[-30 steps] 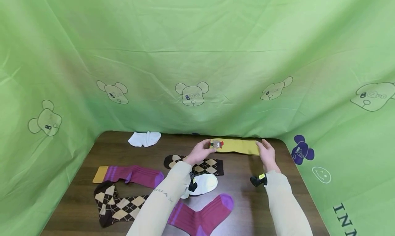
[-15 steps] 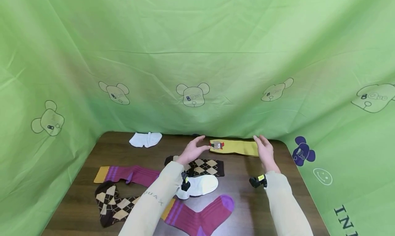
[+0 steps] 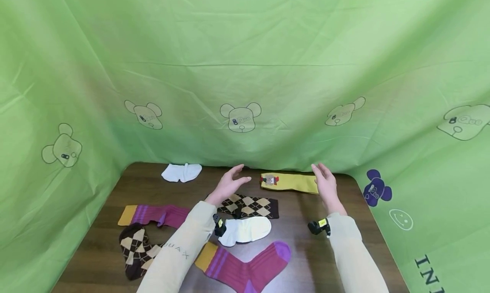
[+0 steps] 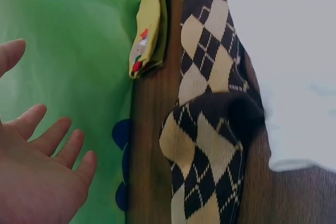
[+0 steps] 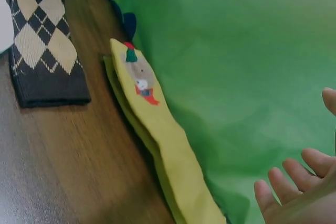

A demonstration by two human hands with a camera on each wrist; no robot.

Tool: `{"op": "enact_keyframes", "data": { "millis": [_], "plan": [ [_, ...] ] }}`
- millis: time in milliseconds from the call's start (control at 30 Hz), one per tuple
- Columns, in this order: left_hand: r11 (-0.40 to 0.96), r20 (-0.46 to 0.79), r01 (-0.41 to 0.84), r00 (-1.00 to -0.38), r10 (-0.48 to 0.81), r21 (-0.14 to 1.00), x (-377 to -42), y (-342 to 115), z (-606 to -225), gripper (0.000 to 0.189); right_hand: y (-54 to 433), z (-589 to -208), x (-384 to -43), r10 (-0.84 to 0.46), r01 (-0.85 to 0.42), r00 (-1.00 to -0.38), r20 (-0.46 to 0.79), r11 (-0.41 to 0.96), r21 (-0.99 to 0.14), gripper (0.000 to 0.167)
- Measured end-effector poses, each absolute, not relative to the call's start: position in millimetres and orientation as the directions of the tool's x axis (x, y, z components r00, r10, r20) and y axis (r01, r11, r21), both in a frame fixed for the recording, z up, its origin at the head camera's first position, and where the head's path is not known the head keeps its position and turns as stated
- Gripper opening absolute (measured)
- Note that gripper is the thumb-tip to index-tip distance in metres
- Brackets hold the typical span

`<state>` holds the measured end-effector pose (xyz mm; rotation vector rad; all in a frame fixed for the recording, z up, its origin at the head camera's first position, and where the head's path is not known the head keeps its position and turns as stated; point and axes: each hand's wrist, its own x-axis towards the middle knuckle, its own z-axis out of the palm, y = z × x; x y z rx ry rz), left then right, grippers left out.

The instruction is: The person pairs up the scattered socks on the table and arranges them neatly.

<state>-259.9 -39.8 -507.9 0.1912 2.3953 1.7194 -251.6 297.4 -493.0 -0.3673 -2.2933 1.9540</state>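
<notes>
A yellow sock with an animal picture at one end lies flat at the back right of the table; the right wrist view shows two layers of the yellow sock. My right hand is over its right end, fingers spread and holding nothing. Left of it, my left hand hovers with fingers apart, above the far argyle sock. In the left wrist view the left hand has its palm showing, apart from the argyle sock.
White socks lie in the middle, another white pair at the back left. Purple socks lie in front, with a second purple sock and an argyle sock at left. A green curtain borders the table.
Both hands have let go of the yellow sock. My left hand has drawn away to the left; my right hand has shifted slightly left and up. The yellow sock stays put.
</notes>
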Motion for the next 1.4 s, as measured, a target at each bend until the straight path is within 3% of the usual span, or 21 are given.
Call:
{"op": "enact_keyframes", "data": {
  "millis": [600, 1167, 1400],
  "plan": [
    [0.205, -0.007, 0.029, -0.985, 0.171, 0.978, -256, -73, -501, 0.068, 274, -486, -243, 0.162, 0.041, -0.987, -0.016, 0.15, -0.988, 0.072],
    [0.271, 0.03, 0.056, -0.994, 0.101, 0.961, -240, -98, -525, 0.069, 253, -503, -232, 0.11, 0.068, -0.992, -0.057, 0.105, -0.992, 0.063],
    [0.299, -0.003, 0.013, -0.999, 0.054, 0.954, -235, -104, -538, 0.067, 245, -516, -227, 0.1, 0.068, -0.993, -0.057, 0.115, -0.991, 0.062]
  ]
}}
